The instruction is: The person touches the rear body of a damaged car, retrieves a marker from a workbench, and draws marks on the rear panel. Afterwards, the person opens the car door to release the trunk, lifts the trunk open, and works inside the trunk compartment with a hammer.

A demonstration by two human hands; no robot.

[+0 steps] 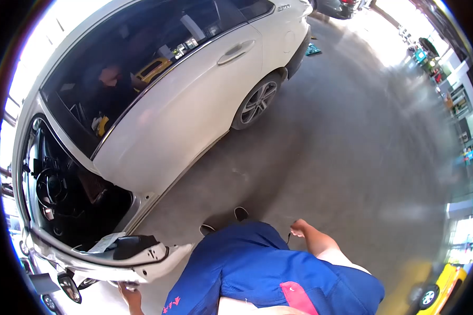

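At the lower left, my left hand (129, 295) reaches to the outer side of the white car's open front door (155, 268), its fingers closed at the door handle (126, 284) and partly hidden there. My right hand (299, 228) hangs over the grey floor to the right of my blue shirt (263, 262), with the fingers curled. A small, thin dark thing shows beside it, too small to name. Through the front doorway, a steering wheel (52, 185) and dark seats are visible. Papers (106, 242) lie at the inner side of the door.
The white car's rear door (194, 89) is closed, with the rear wheel (257, 102) beyond. My dark shoes (240, 213) stand on the grey floor (331, 142). A yellow vehicle (445, 286) is at the lower right, and a dark car (337, 7) at the top. A side mirror (69, 287) sticks out lower left.
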